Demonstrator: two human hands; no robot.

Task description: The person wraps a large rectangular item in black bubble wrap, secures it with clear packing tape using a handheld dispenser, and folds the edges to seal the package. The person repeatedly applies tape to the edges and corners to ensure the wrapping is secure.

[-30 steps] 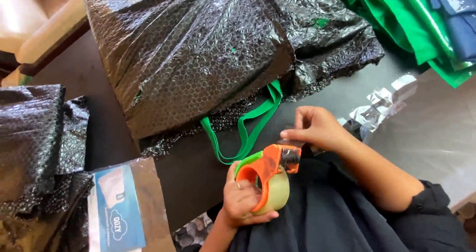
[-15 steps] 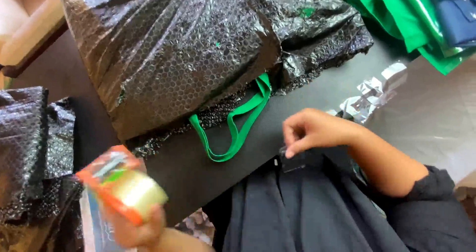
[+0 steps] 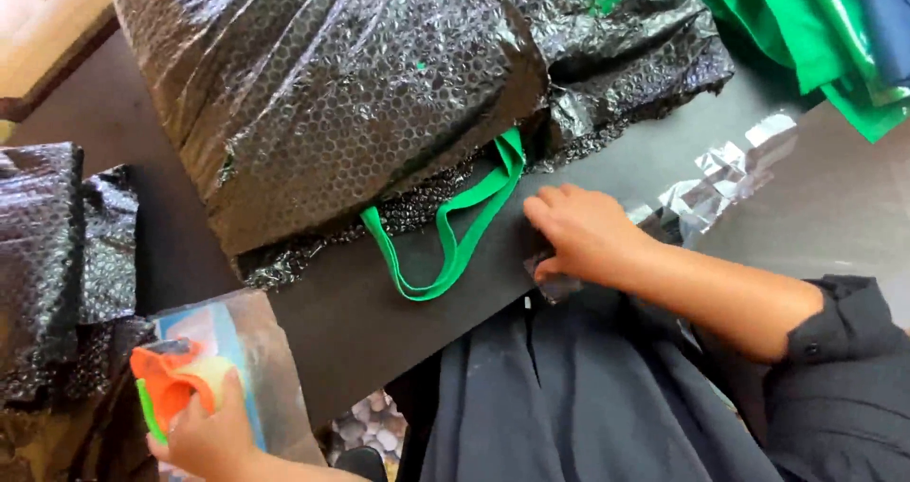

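Note:
My left hand (image 3: 210, 436) grips an orange tape dispenser (image 3: 169, 387) with a green blade guard, low at the left over a clear plastic packet (image 3: 248, 349). My right hand (image 3: 586, 233) rests palm down on the dark table edge (image 3: 398, 330), fingers pressing a strip of clear tape (image 3: 555, 288) near my dark garment (image 3: 569, 397). A green looped strap (image 3: 455, 240) sticks out from under a large black bubble-wrap parcel (image 3: 332, 93) just left of that hand.
More black bubble wrap (image 3: 57, 264) is piled at the left. Crumpled silver foil (image 3: 730, 174) lies right of my right hand. Green and blue fabric (image 3: 825, 36) fills the top right corner. A pale wooden edge (image 3: 47, 36) shows top left.
My left hand has carried the tape dispenser from in front of me down to the far left. My right hand has dropped flat onto the table edge.

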